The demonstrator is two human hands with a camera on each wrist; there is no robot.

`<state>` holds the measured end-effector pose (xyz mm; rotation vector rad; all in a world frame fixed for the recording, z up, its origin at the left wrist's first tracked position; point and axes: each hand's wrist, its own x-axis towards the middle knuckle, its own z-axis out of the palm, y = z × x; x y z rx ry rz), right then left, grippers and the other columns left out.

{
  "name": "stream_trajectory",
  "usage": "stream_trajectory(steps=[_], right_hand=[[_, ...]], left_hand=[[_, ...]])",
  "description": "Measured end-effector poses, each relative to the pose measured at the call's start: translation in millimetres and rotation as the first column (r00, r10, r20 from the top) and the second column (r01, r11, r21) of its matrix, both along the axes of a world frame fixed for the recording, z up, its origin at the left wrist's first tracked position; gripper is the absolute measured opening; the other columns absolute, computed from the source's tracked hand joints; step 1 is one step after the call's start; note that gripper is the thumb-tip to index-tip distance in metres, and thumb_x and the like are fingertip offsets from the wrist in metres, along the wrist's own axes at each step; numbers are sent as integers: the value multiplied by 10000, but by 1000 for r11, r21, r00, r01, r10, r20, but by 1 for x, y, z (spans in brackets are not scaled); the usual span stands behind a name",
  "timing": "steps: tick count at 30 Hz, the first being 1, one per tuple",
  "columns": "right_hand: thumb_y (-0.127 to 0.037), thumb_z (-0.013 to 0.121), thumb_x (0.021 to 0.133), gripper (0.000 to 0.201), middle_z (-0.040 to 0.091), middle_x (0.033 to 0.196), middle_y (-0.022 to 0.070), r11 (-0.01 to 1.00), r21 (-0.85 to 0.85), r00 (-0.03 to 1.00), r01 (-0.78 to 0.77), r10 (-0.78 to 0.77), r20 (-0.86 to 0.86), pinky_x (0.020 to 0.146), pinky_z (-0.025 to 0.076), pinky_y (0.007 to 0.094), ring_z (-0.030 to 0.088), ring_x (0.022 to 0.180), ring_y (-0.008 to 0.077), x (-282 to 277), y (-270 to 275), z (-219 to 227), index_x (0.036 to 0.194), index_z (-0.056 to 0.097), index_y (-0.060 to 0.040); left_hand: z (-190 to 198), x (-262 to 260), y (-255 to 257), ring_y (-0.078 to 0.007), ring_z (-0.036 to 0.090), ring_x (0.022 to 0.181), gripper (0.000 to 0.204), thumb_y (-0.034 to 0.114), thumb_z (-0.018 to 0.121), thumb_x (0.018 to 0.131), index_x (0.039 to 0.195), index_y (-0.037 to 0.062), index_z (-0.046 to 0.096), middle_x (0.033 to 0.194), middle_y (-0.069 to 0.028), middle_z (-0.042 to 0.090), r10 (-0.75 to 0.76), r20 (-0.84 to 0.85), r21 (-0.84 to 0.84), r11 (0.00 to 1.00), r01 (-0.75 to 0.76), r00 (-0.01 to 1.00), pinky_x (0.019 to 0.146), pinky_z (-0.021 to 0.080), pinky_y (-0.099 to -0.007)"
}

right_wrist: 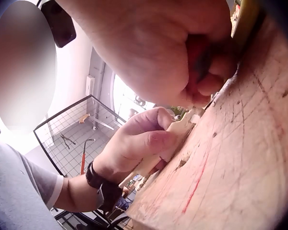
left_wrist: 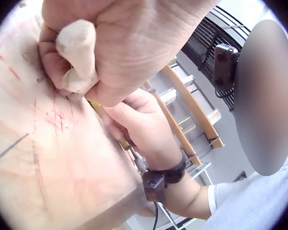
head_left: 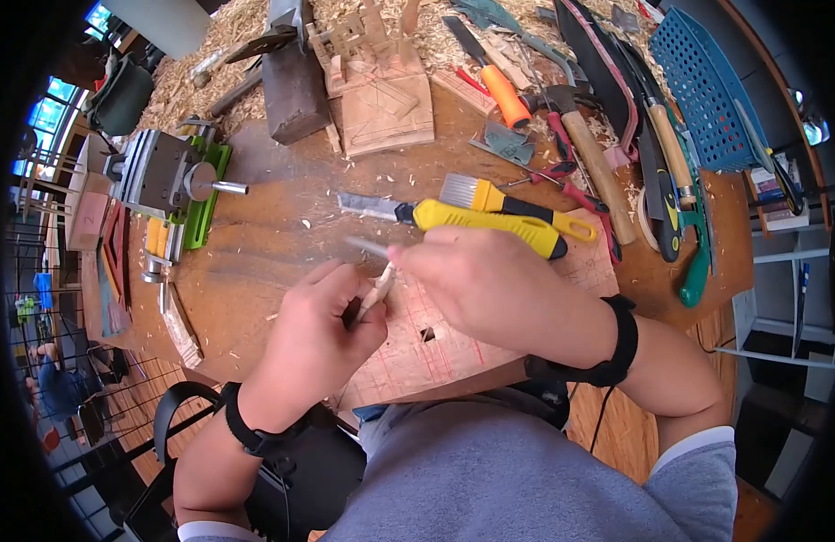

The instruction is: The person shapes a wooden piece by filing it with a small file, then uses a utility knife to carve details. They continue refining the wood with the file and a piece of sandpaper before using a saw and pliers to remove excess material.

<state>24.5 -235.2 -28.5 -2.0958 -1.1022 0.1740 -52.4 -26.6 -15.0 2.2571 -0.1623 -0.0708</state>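
Note:
My left hand (head_left: 322,321) pinches a small pale carved wooden piece (head_left: 376,294) above the board marked with red lines (head_left: 417,348). In the left wrist view the rounded end of the wooden piece (left_wrist: 79,45) sticks out of the curled left fingers. My right hand (head_left: 476,280) is curled round a tool with a red and black handle (right_wrist: 198,60), seen in the right wrist view. A narrow blade (head_left: 367,245) shows beyond the right fingers in the head view, close to the wooden piece. The palm hides most of the handle.
Beyond the hands lie a yellow knife (head_left: 489,222), a brush (head_left: 467,191) and a hammer (head_left: 598,172). A metal vise (head_left: 160,172) stands at the left, a dark wooden block (head_left: 293,99) at the back. Tools and a blue basket (head_left: 702,86) fill the right; shavings (head_left: 187,90) cover the back.

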Motion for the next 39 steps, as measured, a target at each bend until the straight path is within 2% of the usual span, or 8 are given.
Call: stream_trajectory(steps=[6, 14, 17, 19, 22, 25, 31, 39], right_hand=[[-64, 571, 859, 213, 638, 850, 176, 973, 173, 988, 150, -155, 14, 673, 530, 443, 656, 796, 371, -10, -9, 5, 1048, 658, -22], [-13, 632, 817, 331, 604, 898, 120, 998, -61, 1000, -3, 4, 8, 670, 536, 380, 649, 776, 292, -27, -21, 5, 1147, 652, -21], [-72, 558, 864, 239, 572, 875, 124, 1000, -30, 996, 4, -1, 88, 637, 536, 392, 647, 775, 284, -23, -12, 2, 1078, 625, 8], [-68, 558, 860, 242, 571, 875, 123, 999, -46, 996, 7, -3, 92, 638, 537, 391, 649, 782, 281, -20, -9, 2, 1078, 621, 16], [-49, 571, 855, 285, 569, 885, 123, 998, -56, 997, 11, -7, 73, 653, 535, 382, 645, 781, 281, -30, -8, 7, 1126, 624, 23], [-42, 572, 849, 295, 575, 899, 139, 995, -100, 999, 24, -20, 49, 663, 543, 374, 648, 779, 287, -24, -4, 6, 1127, 617, 43], [-45, 570, 848, 312, 575, 904, 148, 997, -82, 999, 11, -8, 36, 651, 551, 373, 647, 760, 290, -41, -2, 12, 1134, 601, 76], [-33, 550, 868, 336, 564, 895, 142, 990, -143, 997, -3, 13, 70, 638, 542, 389, 633, 751, 303, -42, -2, 15, 1183, 599, 74]], left_hand=[[2, -1, -1, -327, 597, 670, 129, -10, 701, 750, 810, 21, 592, 766, -151, 562, 25, 0, 39, 999, -25, 1000, 598, 476, -400], [2, -1, 1, -347, 601, 683, 129, -11, 697, 748, 808, 23, 587, 767, -156, 562, 31, -39, 18, 999, -30, 999, 609, 485, -405], [2, 0, 4, -293, 602, 671, 120, -1, 703, 771, 834, 19, 602, 760, -141, 574, -23, -7, 90, 996, 24, 1000, 601, 477, -380], [4, 1, 8, -63, 533, 696, 103, -7, 702, 853, 883, 4, 604, 779, -13, 584, 40, -229, -41, 998, -51, 973, 598, 434, -248], [8, 2, 14, -29, 519, 722, 70, 4, 675, 901, 928, 1, 611, 795, 17, 588, -16, -225, -22, 1000, 11, 974, 614, 434, -223], [4, 3, 17, -57, 535, 661, 92, 40, 695, 892, 936, -15, 637, 799, -19, 625, 59, -453, -230, 956, -181, 889, 586, 439, -243], [6, 8, 18, -40, 590, 780, 116, 41, 678, 938, 1015, -34, 636, 869, -4, 655, 25, -487, -375, 897, -235, 873, 675, 498, -216], [2, 6, 20, -45, 603, 802, 123, 42, 676, 943, 1019, -41, 624, 886, -15, 659, 21, -458, -319, 929, -186, 889, 694, 510, -220]])
